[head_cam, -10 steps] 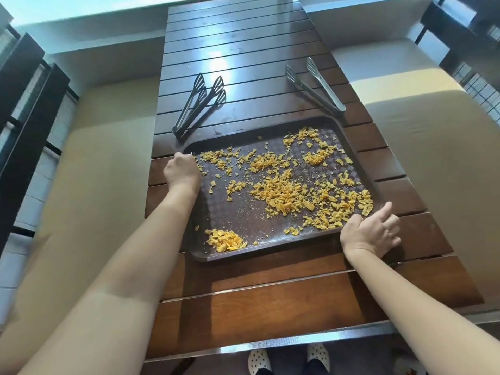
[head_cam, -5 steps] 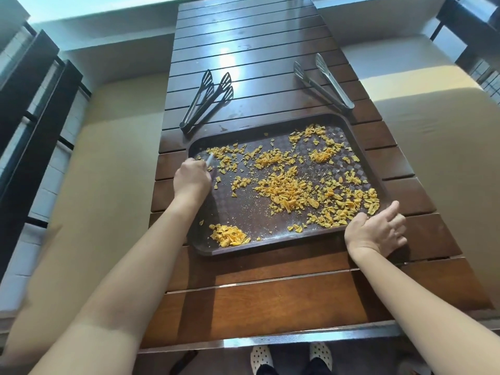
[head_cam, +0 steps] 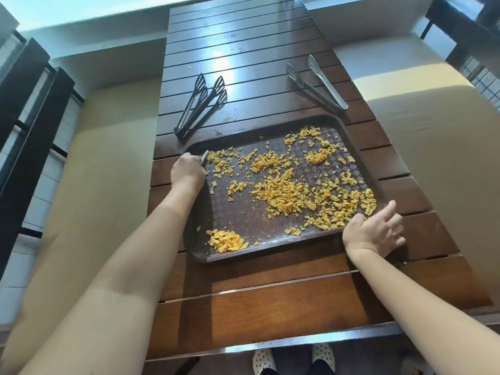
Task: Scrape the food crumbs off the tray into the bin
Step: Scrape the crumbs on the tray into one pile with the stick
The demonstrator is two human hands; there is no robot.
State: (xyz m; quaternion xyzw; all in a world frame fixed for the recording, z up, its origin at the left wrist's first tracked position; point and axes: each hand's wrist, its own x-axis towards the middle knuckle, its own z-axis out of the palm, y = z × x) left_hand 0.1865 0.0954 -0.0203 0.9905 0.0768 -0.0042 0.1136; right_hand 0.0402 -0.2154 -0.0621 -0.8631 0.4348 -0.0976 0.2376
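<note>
- Tray (head_cam: 270, 253): dark, flat on slatted table (head_cam: 243, 299); orange crumbs (head_cam: 281, 193) scattered between both hands.
- Left hand (head_cam: 188, 173): curled round a small pale scraper (head_cam: 204, 156) at the far-left corner.
- Right hand (head_cam: 374, 231): fingers spread, bracing the near-right rim.
- Step: scraping likely just beginning; next, sweep crumbs rightward into one pile.
- Bin: not visible.

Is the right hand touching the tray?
Touching. The head view shows the right hand resting on the tray's near right corner, thumb over its rim.
</note>
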